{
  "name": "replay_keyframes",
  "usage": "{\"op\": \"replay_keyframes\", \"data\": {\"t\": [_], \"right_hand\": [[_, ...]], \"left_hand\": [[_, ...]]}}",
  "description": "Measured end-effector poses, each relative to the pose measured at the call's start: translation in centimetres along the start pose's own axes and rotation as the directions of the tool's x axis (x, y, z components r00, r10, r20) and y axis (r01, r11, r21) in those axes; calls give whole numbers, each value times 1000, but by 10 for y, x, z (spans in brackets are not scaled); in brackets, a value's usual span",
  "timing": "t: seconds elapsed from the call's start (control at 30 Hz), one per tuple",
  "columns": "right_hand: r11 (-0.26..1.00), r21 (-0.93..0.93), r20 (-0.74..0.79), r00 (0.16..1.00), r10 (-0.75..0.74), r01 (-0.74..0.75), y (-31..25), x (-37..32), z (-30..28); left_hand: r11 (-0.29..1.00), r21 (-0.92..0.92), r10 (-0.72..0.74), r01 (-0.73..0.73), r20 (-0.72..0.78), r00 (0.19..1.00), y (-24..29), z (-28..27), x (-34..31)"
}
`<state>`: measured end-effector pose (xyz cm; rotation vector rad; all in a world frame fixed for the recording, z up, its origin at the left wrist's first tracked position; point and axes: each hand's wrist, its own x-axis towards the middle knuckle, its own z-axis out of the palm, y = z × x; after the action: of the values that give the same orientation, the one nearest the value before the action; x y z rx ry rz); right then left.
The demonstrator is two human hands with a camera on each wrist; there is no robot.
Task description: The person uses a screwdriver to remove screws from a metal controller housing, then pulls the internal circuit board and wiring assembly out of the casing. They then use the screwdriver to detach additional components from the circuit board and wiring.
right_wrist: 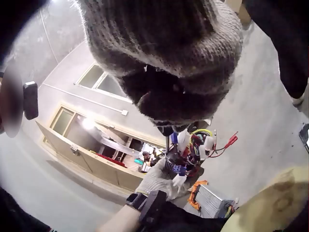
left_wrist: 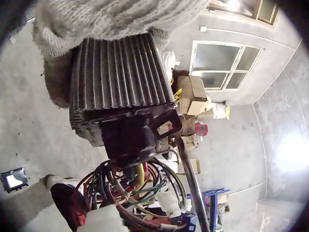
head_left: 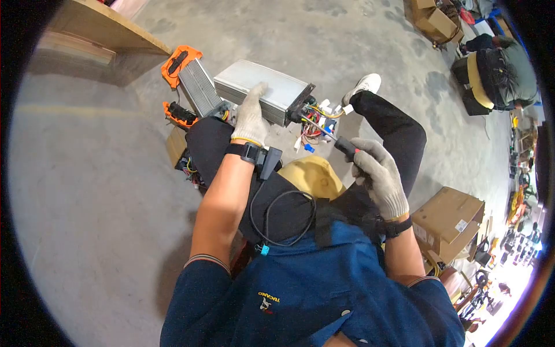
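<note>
My gloved left hand [head_left: 251, 118] grips a silver, finned metal box [head_left: 263, 78], with its fingers over the near side and top. The box is tilted, and its black end cap [left_wrist: 128, 140] faces right. From that cap hangs a bundle of coloured wires [head_left: 315, 134] with white and blue connectors. A screwdriver [head_left: 347, 148] with a black and red handle is held in my gloved right hand [head_left: 378, 173]. Its metal shaft [left_wrist: 192, 179] reaches to a tab at the corner of the end cap. In the right wrist view the glove hides most of the handle.
Another finned metal unit [head_left: 199, 87] with orange end pieces lies left of the box. A wooden structure [head_left: 110, 29] stands at the far left. An opened cardboard box [head_left: 448, 220] is at the right, beside my right arm. Between the legs is a yellowish surface [head_left: 309, 176].
</note>
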<state>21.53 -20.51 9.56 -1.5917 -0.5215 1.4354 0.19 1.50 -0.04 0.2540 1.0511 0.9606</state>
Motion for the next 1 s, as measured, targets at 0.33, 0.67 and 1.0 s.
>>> {"op": "replay_keyframes", "data": {"t": [0.33,0.67,1.0], "right_hand": [[999,54,33,999,6,-8,0,-1,5],[997,75,56,998,0,-5,2,4,12],[991,128,62,998,18,-26,3,4,12]], "left_hand": [[997,-58,-48,48,-9,999,-1,0,3],[999,1,-49,49,-11,999,-2,-2,4],[998,-9,-63,63,4,998,-1,0,2]]}}
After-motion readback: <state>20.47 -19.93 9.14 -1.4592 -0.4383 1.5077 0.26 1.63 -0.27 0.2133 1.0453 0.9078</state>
